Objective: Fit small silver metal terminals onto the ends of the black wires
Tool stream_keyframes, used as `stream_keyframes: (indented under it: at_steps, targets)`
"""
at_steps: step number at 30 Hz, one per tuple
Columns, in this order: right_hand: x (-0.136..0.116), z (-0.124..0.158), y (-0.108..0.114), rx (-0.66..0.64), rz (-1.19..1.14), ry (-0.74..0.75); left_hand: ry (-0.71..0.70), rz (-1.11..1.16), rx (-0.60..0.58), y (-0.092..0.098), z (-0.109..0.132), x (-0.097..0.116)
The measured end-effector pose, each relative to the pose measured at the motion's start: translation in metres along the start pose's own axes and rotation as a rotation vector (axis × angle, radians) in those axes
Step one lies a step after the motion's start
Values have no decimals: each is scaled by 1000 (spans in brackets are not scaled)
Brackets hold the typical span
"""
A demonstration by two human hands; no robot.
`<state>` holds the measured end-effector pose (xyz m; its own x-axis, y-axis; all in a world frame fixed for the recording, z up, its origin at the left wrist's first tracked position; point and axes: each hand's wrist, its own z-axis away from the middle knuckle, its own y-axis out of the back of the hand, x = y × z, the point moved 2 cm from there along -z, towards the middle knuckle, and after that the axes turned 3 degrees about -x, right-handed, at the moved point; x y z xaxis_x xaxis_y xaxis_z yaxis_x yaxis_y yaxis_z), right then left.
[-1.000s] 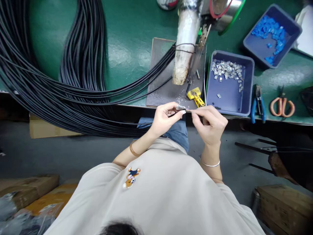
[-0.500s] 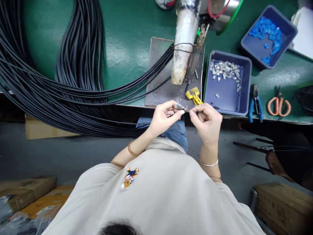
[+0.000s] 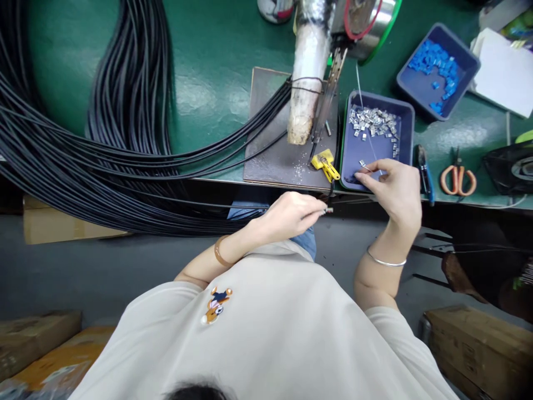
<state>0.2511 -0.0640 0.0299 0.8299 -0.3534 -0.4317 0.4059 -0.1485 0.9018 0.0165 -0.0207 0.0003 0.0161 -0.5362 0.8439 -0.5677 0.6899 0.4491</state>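
Observation:
My left hand (image 3: 295,214) is closed in front of the bench edge, pinching the end of a black cable. A small metal connector (image 3: 328,210) sticks out past its fingertips. My right hand (image 3: 395,186) is over the front of the blue-grey tray (image 3: 407,139), its thumb and forefinger bent close together. A thin silvery solder wire (image 3: 366,119) runs down from the spool (image 3: 383,28) and into its curled fingers. Small metal shells (image 3: 375,121) lie in that tray. A yellow clip-like tool (image 3: 326,164) rests between the hands on the dark board (image 3: 266,161).
Black cables (image 3: 133,83) fill the left side. A taped pipe (image 3: 306,89) and a slim metal tool (image 3: 331,94) hang over the board. To the right are a tray of blue parts (image 3: 468,69), pliers (image 3: 425,172), orange-handled scissors (image 3: 458,180) and white paper (image 3: 503,72).
My right hand has left the cable end and moved right over the tray. My left hand has turned palm down and come slightly lower, still gripping the cable. The solder wire now shows as a taut line.

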Motion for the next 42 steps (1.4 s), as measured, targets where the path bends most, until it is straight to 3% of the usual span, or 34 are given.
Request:
stream_keyframes:
  at_steps: [3,5,8,11,14,18,23,30,42]
  targets:
    - [1,-10,-6,-106,2,-2,199,248,341,-3,5,-15]
    - [2,-12,-7,-136,-16,-3,315,500,426,-1,7,-24]
    - [3,-10,-8,-82,-40,-33,406,799,418,6,6,-30]
    - [-6,0,-6,194,-201,-56,445,898,411,11,3,-28]
    - [-27,19,-10,457,-494,27,453,894,422,12,0,-24]
    - [-61,41,-34,291,-728,140,421,857,439,10,-2,-22]
    - [-78,49,-60,223,-782,56,402,839,439,9,-3,-20]
    - [-78,49,-62,168,-787,74,408,838,437,9,-2,-18]
    - [-78,50,-62,181,-801,63,392,792,401,5,-1,-21]
